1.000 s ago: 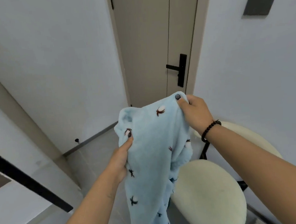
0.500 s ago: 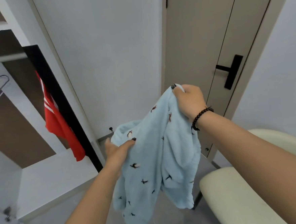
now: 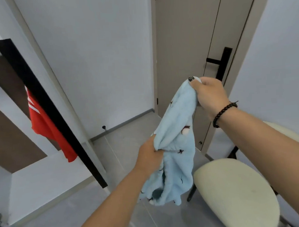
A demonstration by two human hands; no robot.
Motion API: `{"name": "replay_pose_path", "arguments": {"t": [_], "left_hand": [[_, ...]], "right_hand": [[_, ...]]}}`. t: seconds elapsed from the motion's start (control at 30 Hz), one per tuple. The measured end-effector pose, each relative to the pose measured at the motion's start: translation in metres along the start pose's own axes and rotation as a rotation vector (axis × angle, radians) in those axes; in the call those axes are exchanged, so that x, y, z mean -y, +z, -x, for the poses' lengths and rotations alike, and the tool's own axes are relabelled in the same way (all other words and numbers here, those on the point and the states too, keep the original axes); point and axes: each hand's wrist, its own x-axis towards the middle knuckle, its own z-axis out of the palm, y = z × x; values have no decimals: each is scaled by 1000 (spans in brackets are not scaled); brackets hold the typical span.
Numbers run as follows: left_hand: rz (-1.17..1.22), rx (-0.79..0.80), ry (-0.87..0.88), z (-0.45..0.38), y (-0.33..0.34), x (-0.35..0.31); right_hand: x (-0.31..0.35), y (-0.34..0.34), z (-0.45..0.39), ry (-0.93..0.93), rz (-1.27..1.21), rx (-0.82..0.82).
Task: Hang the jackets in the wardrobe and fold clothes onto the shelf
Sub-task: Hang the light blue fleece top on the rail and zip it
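While the right hand is lifting one pinched corner higher than a moment ago, the left hand is bunching the pale blue fleece garment with small dark motifs lower, so it is hanging midair beside the cream cushioned stool, probably being stretched for folding onto the white wardrobe shelf.

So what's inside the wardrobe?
A red garment hangs inside the wardrobe, over a pale shelf. The black door edge covers part of it, and the rest of the wardrobe is out of view.
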Motion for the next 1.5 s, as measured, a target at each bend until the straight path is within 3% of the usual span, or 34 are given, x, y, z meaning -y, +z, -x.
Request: {"name": "replay_pose_path", "arguments": {"t": [0.1, 0.2, 0.27, 0.37, 0.5, 0.67, 0.77, 0.87, 1.03, 1.33, 1.5], "left_hand": [[90, -16, 58, -18, 11, -38], [332, 42, 148, -28, 27, -93], [369, 120, 186, -33, 53, -124], [424, 272, 161, -30, 100, -158], [469, 356, 113, -34, 148, -182], [403, 352, 287, -53, 192, -224], [529, 278, 308, -69, 215, -252], [570, 290, 321, -85, 237, -262], [456, 413, 99, -112, 280, -207], [-92, 732, -468, -133, 382, 25], [-175, 854, -629, -125, 421, 83]], "right_hand": [[-19, -58, 0, -139, 186, 20], [-53, -108, 19, -174, 417, 373], [-75, -131, 31, -111, 373, 558], [-101, -157, 38, -87, 292, 626], [-121, -198, 40, -55, 242, 439], [-123, -253, 15, -216, 209, 151], [-110, -289, -13, -289, 275, -18], [-96, -328, -42, -329, 414, -76], [-146, -348, -64, -210, 545, -22], [-409, -282, -39, 535, 596, 103], [-483, -268, 7, 786, 517, 232]]}}
